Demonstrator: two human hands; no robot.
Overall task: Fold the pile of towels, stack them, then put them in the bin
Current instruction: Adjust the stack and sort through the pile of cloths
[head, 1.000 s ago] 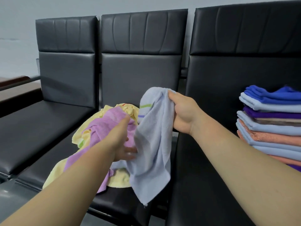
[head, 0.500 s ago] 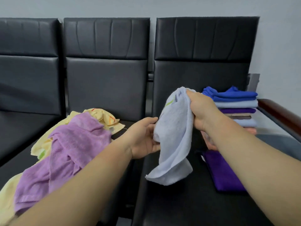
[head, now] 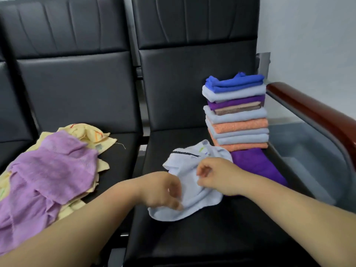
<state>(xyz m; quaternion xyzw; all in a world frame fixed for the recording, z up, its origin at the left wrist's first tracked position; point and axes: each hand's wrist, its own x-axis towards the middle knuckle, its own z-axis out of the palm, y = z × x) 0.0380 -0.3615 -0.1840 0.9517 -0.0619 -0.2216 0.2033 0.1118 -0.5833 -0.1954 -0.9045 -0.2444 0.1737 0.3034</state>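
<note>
Left seat: black padded chair seat that carries the unfolded pile on its left half; the right edge is bare.
Lilac towel: crumpled and spread on top of the pile, running from mid-seat down over the front edge at the left.
Yellow towel: lies under the lilac one and shows at the back of the seat, along its right side and at the front; it has coloured stripes.
Left hand: low over the front left part of the right seat, fingers curled and clamped on the near left edge of the pale towel; the fingertips are blurred.
Pale towel: light blue, rumpled, lying on the middle of the right seat between the two hands; its far edge has a dark stripe, and its right side overlaps the purple towel.
Right seat: black; the front half is bare.
Right hand: on the pale towel's right side, fingers curled; I cannot tell whether they pinch the cloth.
Purple towel: flat along the seat's right edge, in front of the stack.
Stack: folded towels at the back right corner, blue on top, then pale blue, purple, brown and orange layers, touching the backrest side.
Armrest: dark red-brown, just right of the stack.
</note>
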